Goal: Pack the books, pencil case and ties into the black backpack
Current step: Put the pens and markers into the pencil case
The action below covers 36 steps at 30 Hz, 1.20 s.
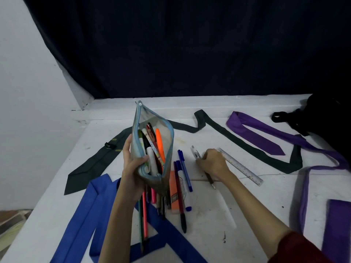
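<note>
A single head-worn camera looks forward and steeply down, close over the near edge of the white bench (247,202), facing the dark curtain (190,44) along its far edge.

Dark curtain (190,44) behind white table (218,211), pale wall (28,92) left

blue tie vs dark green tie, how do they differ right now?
The blue tie is plain, lies nearest the person, and has pens lying across it. The dark green tie bears thin yellow stripes and a small label, and runs far back across the table, passing behind the pencil case. Both lie loose, unpacked.
</note>
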Motion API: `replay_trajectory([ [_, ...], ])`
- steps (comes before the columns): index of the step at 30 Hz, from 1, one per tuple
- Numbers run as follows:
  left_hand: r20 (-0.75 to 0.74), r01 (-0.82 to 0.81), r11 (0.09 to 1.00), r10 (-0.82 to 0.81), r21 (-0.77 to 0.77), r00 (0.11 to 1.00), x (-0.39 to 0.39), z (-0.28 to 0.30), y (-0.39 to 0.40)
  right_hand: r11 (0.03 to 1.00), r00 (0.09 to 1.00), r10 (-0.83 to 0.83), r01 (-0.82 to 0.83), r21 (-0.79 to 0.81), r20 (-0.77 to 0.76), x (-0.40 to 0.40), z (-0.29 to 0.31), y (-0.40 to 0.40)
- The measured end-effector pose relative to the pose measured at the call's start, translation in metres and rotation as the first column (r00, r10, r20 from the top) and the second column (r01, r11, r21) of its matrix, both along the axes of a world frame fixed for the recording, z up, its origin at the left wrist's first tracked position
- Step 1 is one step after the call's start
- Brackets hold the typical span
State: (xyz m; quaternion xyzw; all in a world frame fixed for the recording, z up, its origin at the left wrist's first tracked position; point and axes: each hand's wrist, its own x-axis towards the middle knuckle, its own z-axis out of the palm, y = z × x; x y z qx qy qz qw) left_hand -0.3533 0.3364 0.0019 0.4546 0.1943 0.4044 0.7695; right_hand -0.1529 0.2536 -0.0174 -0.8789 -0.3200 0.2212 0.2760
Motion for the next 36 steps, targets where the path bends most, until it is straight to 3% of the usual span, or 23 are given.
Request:
replay_trajectory([
  [2, -0.005, 0.001, 1.000, -0.001, -0.006, 1.000, 0.001, -0.001, 0.000, 0.997, 0.993, -0.019, 0.027, 0.074, -0.115, -0.005, 0.006, 0.005],
  [5, -0.010, 0.002, 1.000, -0.002, -0.012, 1.000, 0.003, -0.002, -0.001, 0.997, 0.971, 0.071, -0.066, 0.031, -0.227, -0.018, 0.007, 0.010],
  [8, -0.005, 0.010, 1.000, -0.010, -0.015, 1.000, 0.004, -0.003, -0.001, 0.984, 0.982, 0.159, -0.166, -0.059, -0.103, -0.027, -0.003, 0.012],
  [13, 0.002, 0.017, 1.000, -0.017, -0.015, 1.000, 0.005, -0.002, -0.003, 0.989, 0.980, 0.144, -0.138, -0.053, 0.134, -0.035, -0.007, 0.010],
  [17, 0.006, 0.030, 0.999, -0.030, -0.026, 1.000, 0.006, -0.003, -0.002, 0.989, 0.990, 0.127, -0.122, -0.087, 0.060, -0.024, 0.002, 0.010],
  [20, -0.001, 0.040, 0.999, -0.040, -0.018, 0.999, 0.006, -0.005, -0.002, 0.981, 0.980, -0.044, 0.079, 0.175, -0.192, -0.010, 0.029, 0.003],
  [22, -0.007, 0.047, 0.999, -0.047, -0.011, 0.999, 0.008, -0.006, -0.002, 0.900, 0.940, -0.070, 0.204, 0.386, -0.333, -0.005, 0.062, -0.007],
  [25, -0.001, 0.069, 0.998, -0.069, 0.011, 0.998, 0.012, -0.005, -0.007, 0.728, 0.915, 0.016, 0.265, 0.632, -0.402, -0.014, 0.116, -0.018],
  [28, 0.001, 0.100, 0.994, -0.100, 0.046, 0.995, 0.017, -0.003, -0.014, 0.693, 0.948, 0.098, 0.153, 0.705, -0.302, -0.033, 0.140, -0.017],
  [33, -0.017, 0.126, 0.990, -0.126, 0.061, 0.992, 0.023, -0.003, -0.020, 0.899, 0.981, 0.188, -0.152, 0.410, -0.050, -0.053, 0.124, -0.008],
  [36, -0.033, 0.120, 0.991, -0.119, 0.056, 0.992, 0.024, -0.003, -0.019, 0.893, 0.973, 0.227, -0.227, 0.388, 0.046, -0.054, 0.118, -0.008],
])
